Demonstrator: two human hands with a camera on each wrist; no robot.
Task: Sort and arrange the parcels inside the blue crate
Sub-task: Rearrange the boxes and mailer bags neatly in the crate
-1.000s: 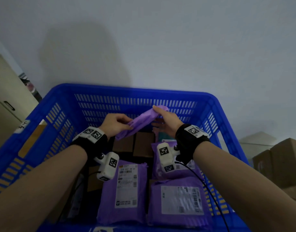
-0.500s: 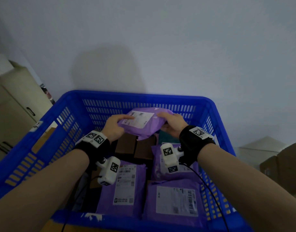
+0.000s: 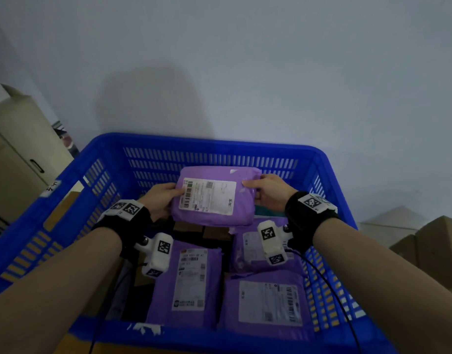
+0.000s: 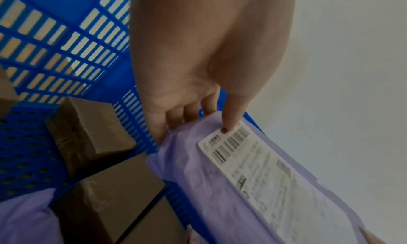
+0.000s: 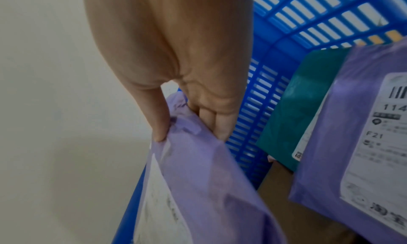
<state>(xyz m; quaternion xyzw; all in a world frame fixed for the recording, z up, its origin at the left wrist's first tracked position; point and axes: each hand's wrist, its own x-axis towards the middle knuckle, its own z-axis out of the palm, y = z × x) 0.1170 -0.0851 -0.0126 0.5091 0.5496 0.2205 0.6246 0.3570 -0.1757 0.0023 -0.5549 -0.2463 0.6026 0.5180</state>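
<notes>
The purple parcel (image 3: 214,196), apparently raised, now faces up between both hands.

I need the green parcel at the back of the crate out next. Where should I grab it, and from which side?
Probably the green parcel's far edge, reaching from above beside the blue crate's back wall. Its near part lies tucked under a purple parcel, so only that far end is free for a grip.
</notes>
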